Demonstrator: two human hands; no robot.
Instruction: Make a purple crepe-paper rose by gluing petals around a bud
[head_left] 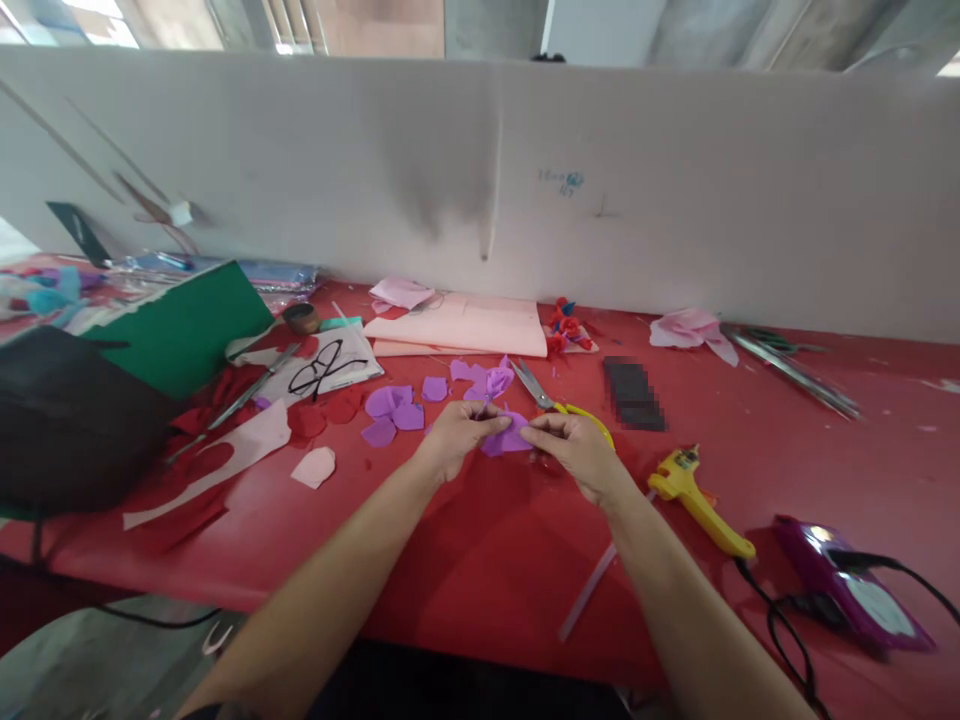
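Note:
Both my hands meet over the red table [480,560] and pinch one purple paper petal [510,437] between them. My left hand [459,437] grips its left edge with closed fingers. My right hand [574,448] holds the right edge, fingers curled. Just beyond the petal lies a small purple paper flower [491,382]. Several loose purple petals [394,410] are scattered to the left of my hands. Yellow-handled scissors [551,398] lie right behind my right hand.
A yellow glue gun [697,500] and a purple device [851,590] with a black cable lie at the right. Pink paper sheets [465,330], a green sheet [184,325], red scraps [202,470], eyeglasses [322,370] and a dark bag [67,420] sit left and behind. A white partition [525,180] backs the table.

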